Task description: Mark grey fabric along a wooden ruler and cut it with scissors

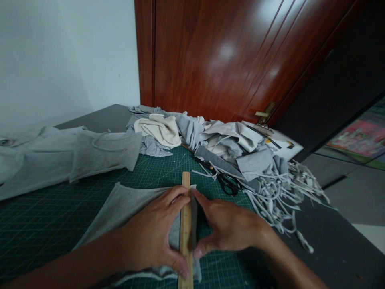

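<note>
A wooden ruler [186,224] lies lengthwise over a piece of grey fabric [128,200], near the fabric's right edge. My left hand [152,230] presses the ruler down, fingertips near its far end and thumb near its close end, spread apart. To the right of the ruler, a narrow strip of the fabric stands slightly raised. My right hand [230,222] touches that strip with fingertips at the far end and thumb nearer me, its fingers apart. Both hands are open. Under the fabric lies a green gridded cutting mat [162,166].
Black-handled scissors [228,184] lie beyond my right hand. Grey thin fabric strips [270,200] heap at the right, beside piled grey scraps [255,162] and a cream cloth [159,128]. Stacked grey fabric pieces [102,154] lie at left. A brown door [210,60] stands behind.
</note>
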`<state>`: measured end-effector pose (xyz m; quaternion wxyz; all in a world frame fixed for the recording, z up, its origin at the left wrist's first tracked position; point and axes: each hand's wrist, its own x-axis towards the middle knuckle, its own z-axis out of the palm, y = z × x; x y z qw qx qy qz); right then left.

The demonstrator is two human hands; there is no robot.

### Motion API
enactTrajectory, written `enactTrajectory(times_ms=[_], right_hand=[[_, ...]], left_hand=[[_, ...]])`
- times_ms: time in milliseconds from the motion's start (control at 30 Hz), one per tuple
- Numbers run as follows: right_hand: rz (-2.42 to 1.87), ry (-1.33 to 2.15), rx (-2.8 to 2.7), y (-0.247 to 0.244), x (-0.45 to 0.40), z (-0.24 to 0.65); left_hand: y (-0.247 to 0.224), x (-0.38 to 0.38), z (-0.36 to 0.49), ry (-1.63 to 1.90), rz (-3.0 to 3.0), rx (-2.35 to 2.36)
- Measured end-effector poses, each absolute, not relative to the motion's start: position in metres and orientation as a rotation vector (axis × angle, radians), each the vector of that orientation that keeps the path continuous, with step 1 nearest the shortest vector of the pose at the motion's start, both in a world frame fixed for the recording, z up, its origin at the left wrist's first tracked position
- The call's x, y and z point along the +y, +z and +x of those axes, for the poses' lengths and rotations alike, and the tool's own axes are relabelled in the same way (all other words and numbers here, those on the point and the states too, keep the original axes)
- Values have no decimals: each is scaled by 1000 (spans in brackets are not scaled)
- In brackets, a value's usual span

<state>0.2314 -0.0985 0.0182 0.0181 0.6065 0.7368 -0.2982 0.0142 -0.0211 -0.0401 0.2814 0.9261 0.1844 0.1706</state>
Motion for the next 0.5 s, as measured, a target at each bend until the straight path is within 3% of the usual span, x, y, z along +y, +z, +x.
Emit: enactTrajectory(times_ms=[500], right_hand=[[1957, -875, 2278, 14, -96, 231]], left_hand=[[-44, -22, 14, 490, 2485, 508]])
